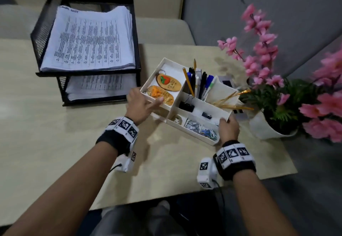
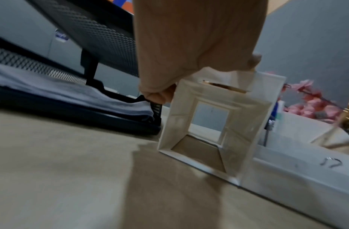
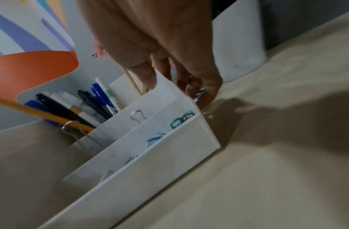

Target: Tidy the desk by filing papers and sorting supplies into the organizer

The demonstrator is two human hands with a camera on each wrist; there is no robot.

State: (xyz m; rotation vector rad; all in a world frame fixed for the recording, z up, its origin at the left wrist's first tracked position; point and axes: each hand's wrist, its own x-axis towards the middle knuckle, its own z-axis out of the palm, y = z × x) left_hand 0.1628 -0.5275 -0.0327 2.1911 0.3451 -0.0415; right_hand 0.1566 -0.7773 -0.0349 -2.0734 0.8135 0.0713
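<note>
A white desk organizer [image 1: 220,88] stands askew at the middle of the beige desk [image 1: 55,124]. It holds two oval wooden key tags [image 1: 167,83], pens [image 1: 202,82], pencils, gold-handled brushes [image 1: 233,95], black binder clips [image 1: 187,106] and coloured paper clips [image 1: 209,133]. My left hand [image 1: 142,104] grips its left end, thumb over the rim beside the tags. My right hand [image 1: 228,127] grips its right end wall. In the wrist views, my left hand [image 2: 189,38] holds the organizer [image 2: 181,111], and my right hand [image 3: 150,31] curls over the organizer [image 3: 160,162]. Printed papers [image 1: 92,39] fill a black mesh two-tier tray [image 1: 41,31].
A white pot [image 1: 266,130] of pink artificial flowers [image 1: 259,65] stands close to the organizer's right end. The mesh tray sits just left of the organizer. A grey partition rises behind. The desk's front edge [image 1: 166,196] runs below my wrists.
</note>
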